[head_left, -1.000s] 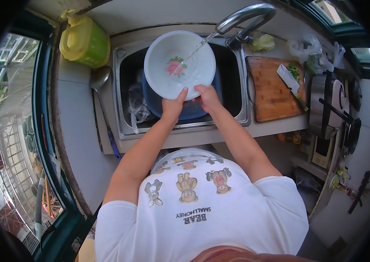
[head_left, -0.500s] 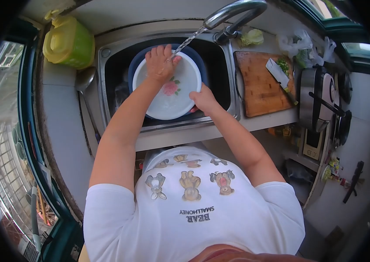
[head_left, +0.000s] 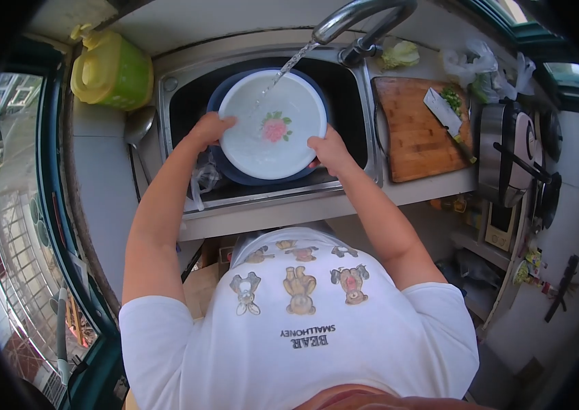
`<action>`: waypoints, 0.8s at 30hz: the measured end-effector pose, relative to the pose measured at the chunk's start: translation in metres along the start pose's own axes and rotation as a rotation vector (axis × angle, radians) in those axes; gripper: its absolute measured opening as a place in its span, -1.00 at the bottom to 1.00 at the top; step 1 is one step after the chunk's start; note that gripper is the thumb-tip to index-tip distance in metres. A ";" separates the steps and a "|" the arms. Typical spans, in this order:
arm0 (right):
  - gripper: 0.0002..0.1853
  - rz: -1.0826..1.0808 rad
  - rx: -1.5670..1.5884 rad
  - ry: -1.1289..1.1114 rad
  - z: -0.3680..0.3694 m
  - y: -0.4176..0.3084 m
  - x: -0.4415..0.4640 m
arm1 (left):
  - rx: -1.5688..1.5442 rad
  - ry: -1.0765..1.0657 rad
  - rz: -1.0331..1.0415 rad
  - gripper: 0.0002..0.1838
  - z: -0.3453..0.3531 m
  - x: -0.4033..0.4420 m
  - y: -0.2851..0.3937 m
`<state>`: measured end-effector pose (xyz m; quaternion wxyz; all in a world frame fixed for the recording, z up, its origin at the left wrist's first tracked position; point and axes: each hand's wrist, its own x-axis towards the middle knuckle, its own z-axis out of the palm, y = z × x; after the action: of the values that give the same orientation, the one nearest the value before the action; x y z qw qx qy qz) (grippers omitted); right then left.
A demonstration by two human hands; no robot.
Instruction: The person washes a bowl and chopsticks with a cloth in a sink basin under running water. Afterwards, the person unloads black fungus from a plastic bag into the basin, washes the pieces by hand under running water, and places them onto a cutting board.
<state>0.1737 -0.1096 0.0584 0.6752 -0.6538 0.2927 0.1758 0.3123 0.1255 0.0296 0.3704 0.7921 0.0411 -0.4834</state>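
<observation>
Where the worktop (head_left: 255, 217) narrows to a strip at its front edge, a steel sink (head_left: 351, 109) is let in just behind, holding a blue basin (head_left: 218, 99); a white basin (head_left: 273, 126) is held over the blue one, inside the sink's edges, and whether they touch I cannot tell. A wooden board (head_left: 409, 130) lies beyond the sink's right edge. From the sink's back right corner a tap (head_left: 336, 25) pours water (head_left: 293, 61) into the white basin. The left hand (head_left: 209, 130) has a narrow grip on the white basin's left rim, and the right hand (head_left: 331, 152) has one on its right rim. Near the board's right edge lies a knife (head_left: 448, 117), beside chopped greens (head_left: 451, 98) at the back right corner
</observation>
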 end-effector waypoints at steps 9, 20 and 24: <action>-0.65 0.072 0.165 -0.139 -0.014 0.046 0.048 | -0.751 0.037 0.120 -0.52 0.065 -0.066 -0.023; -0.60 0.124 -0.389 -0.131 0.022 0.043 0.073 | -1.030 0.025 -0.098 -0.48 0.051 -0.091 -0.033; -0.61 0.117 -0.241 -0.114 -0.001 0.044 0.052 | -0.524 0.348 0.021 -0.43 0.064 -0.077 -0.020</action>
<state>0.1860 -0.1147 -0.0086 0.5960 -0.7008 0.2684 0.2857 0.2162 0.1217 0.0632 0.5541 0.7411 0.2188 -0.3096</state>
